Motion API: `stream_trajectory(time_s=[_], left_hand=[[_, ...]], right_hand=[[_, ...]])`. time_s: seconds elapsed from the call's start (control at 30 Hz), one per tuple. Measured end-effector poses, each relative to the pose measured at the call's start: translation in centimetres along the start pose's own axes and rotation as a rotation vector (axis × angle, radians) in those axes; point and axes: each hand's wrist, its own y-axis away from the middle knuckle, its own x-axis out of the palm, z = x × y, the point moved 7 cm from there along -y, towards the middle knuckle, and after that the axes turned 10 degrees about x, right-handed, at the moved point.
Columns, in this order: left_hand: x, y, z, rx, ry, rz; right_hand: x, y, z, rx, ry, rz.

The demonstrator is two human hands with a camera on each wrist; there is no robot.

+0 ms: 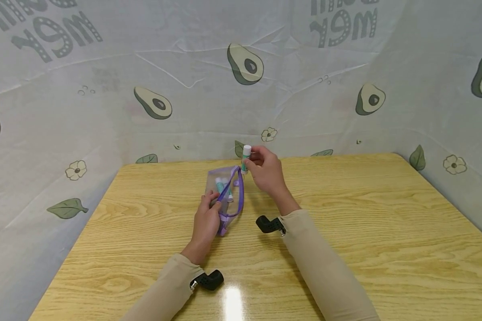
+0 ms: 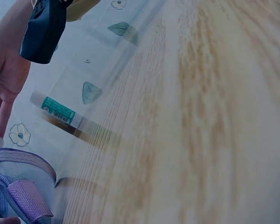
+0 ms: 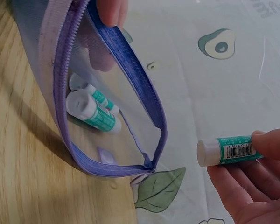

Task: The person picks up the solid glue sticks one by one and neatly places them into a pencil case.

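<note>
I log remotely: right hand [image 1: 268, 174], pinching one glue stick [image 1: 246, 154]; left hand [image 1: 206, 218], apparently gripping mesh pouch [image 1: 211, 183] to prop its mouth [image 3: 105, 169] agape.

The glossy, light wood-grain desk [image 1: 365, 232] has a green-and-white glue stick [image 2: 59, 111] standing upright on it, and whether the purple-edged mesh pouch [image 1: 241, 203] touches its surface is unclear.

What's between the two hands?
Head view: the open purple-trimmed pouch, held by the left hand, then a bare strip of table before the right hand, which holds a glue stick.
</note>
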Motion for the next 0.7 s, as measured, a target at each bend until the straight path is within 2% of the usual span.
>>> stream_trajectory(time_s=[0.5, 0.7], left_hand=[[0.0, 0.1, -0.1, 0.016, -0.010, -0.008], [0.1, 0.1, -0.1, 0.013, -0.021, -0.019]], right_hand=[[2.0, 0.3, -1.2, 0.076, 0.001, 0.007], [2.9, 0.5, -2.0, 0.119, 0.051, 0.013]])
